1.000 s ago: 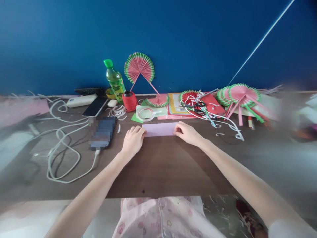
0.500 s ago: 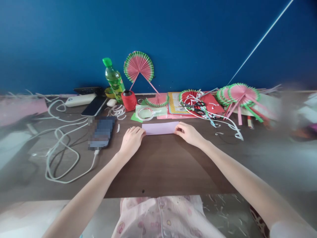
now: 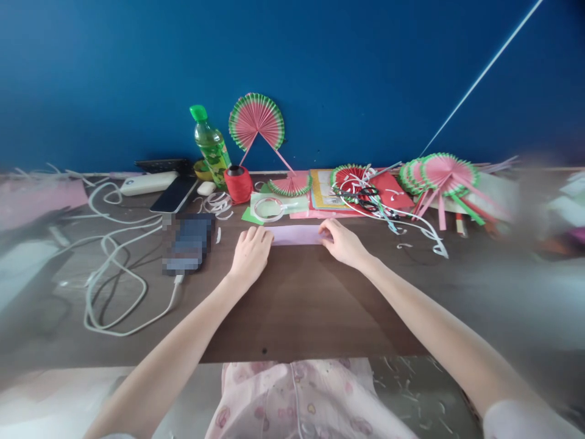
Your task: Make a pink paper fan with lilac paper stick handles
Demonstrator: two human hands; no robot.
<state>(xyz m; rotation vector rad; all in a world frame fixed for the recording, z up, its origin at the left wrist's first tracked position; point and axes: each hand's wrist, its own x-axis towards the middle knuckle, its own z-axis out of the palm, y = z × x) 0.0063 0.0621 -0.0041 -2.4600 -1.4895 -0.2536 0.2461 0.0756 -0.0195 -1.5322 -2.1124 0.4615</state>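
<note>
A strip of purple paper (image 3: 296,235) lies lengthwise across the table in front of me. At its left end is my left hand (image 3: 252,251), closed with the fingertips on the paper and covering that end. My right hand (image 3: 340,242) pinches the right end between thumb and fingers. Just behind the strip are a roll of clear tape (image 3: 269,209) and light green paper (image 3: 299,205).
On the left are a phone (image 3: 191,242) and a looped white cable (image 3: 146,299). Along the back stand a green bottle (image 3: 212,146), a red spool (image 3: 238,185) and a pleated paper fan (image 3: 256,122). Scissors (image 3: 365,198) and stacked fans (image 3: 441,174) lie right.
My left hand has slid right and inward over the paper's left end, so less of the strip shows. My right hand has shifted slightly left, still at its end.
</note>
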